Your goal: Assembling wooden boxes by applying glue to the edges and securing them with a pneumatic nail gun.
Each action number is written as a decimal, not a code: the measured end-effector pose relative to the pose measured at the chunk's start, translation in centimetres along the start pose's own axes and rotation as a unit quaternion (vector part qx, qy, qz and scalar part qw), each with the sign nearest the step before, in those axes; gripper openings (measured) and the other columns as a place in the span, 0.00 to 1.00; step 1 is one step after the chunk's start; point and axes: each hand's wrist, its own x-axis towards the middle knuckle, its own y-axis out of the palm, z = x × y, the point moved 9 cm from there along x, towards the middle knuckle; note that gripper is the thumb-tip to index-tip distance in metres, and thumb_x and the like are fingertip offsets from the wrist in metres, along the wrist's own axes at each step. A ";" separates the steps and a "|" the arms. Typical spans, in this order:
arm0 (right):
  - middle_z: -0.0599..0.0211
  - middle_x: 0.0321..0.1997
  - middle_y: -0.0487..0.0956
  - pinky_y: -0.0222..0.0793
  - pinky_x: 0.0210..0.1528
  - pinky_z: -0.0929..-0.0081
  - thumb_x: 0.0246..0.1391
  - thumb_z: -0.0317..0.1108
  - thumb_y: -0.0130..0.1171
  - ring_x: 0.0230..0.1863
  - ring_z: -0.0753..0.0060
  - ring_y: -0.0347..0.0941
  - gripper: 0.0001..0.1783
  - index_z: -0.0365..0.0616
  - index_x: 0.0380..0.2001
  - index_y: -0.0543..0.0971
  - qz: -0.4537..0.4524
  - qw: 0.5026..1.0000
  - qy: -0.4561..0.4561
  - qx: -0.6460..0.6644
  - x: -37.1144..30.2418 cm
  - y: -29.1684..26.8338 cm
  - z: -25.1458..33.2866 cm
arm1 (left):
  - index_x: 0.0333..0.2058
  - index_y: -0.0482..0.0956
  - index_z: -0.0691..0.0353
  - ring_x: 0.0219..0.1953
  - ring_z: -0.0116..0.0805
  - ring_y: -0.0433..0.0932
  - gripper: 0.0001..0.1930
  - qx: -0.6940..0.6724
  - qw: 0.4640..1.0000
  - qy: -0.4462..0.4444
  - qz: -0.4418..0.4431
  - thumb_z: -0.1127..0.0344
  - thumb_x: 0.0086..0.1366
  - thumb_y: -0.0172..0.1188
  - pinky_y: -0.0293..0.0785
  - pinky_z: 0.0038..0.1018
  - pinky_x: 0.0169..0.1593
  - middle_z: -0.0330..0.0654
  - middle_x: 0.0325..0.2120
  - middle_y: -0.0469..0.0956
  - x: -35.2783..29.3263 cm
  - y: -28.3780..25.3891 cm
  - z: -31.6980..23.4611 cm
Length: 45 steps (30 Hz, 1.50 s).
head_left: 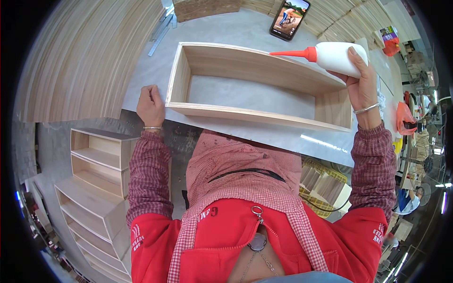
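Your right hand (361, 85) grasps the bottle (332, 56) above the wooden frame (255, 69) on the tabletop (226, 28); your left hand (151, 106) curls, empty-looking, beside the frame. The bottle seems light and squeezable: hold it mid-body.

Pale grey tabletop (217, 30), wooden frame (255, 66) lying on it, lit phone (290, 19) beyond, bluish strips (160, 40), brown block (205, 8)

The bench (226, 33) is brightly lit; a white streak of glare (324, 143) is cast near its front edge, toward the right. Lit tubes (443, 203) are seen beyond its right edge. Straight lines are bent toward the blackened rim, and distant detail is softened.
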 end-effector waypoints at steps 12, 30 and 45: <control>0.55 0.44 0.74 0.79 0.40 0.66 0.51 0.42 0.58 0.44 0.62 0.75 0.27 0.33 0.48 0.66 -0.045 0.999 0.008 -0.002 -1.3 -6.0 -0.5 | 0.32 0.74 0.63 0.23 0.35 0.73 0.08 -0.015 1.000 0.026 0.008 0.64 0.62 0.52 0.69 0.29 0.30 0.43 0.22 0.75 -0.1 0.3 0.2; 0.54 0.43 0.74 0.79 0.40 0.63 0.52 0.39 0.58 0.43 0.59 0.76 0.24 0.31 0.46 0.67 -0.169 0.986 -0.012 0.014 -5.3 -18.1 -1.5 | 0.34 0.71 0.61 0.29 0.27 0.73 0.10 0.000 0.995 0.082 0.050 0.63 0.57 0.57 0.70 0.25 0.35 0.39 0.25 0.75 -0.6 0.9 2.5; 0.54 0.45 0.73 0.79 0.41 0.62 0.52 0.38 0.58 0.45 0.58 0.75 0.24 0.31 0.46 0.67 -0.209 0.977 -0.016 0.022 -7.6 -22.4 -2.2 | 0.46 0.70 0.67 0.41 0.44 0.77 0.22 0.081 0.987 0.111 0.080 0.61 0.54 0.59 0.71 0.32 0.45 0.49 0.37 0.78 -0.2 1.6 5.5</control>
